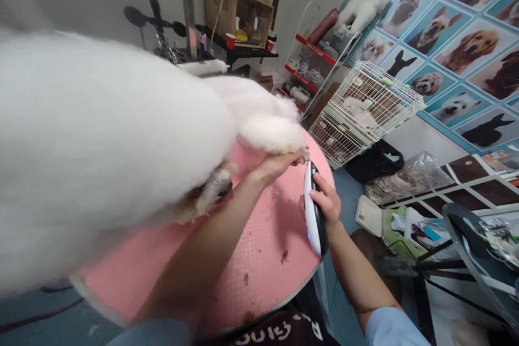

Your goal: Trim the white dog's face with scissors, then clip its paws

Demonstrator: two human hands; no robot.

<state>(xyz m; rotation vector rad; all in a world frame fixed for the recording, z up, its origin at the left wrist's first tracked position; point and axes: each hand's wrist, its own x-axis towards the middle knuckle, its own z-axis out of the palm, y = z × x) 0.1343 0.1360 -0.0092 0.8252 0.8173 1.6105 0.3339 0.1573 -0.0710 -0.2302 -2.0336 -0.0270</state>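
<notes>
A large fluffy white dog [109, 135] fills the left of the view, its body stretching over a pink round grooming table [251, 259]. Its dark-nosed muzzle hangs beside my left forearm. My left hand [281, 165] is closed around one of the dog's paws [302, 157] near the table's far edge. My right hand [326, 203] grips a white and black hair clipper [314, 216] with a small blue light. The clipper's tip points up at the paw, touching it or very close. Small brown hair tufts [285, 255] lie on the table.
A white wire cage [365, 102] with a white animal inside stands beyond the table. A shelf rack [314, 48] is behind it. At right are a black round tool stand [466, 238] and an open container [368, 215]. A metal post [187, 5] rises at back left.
</notes>
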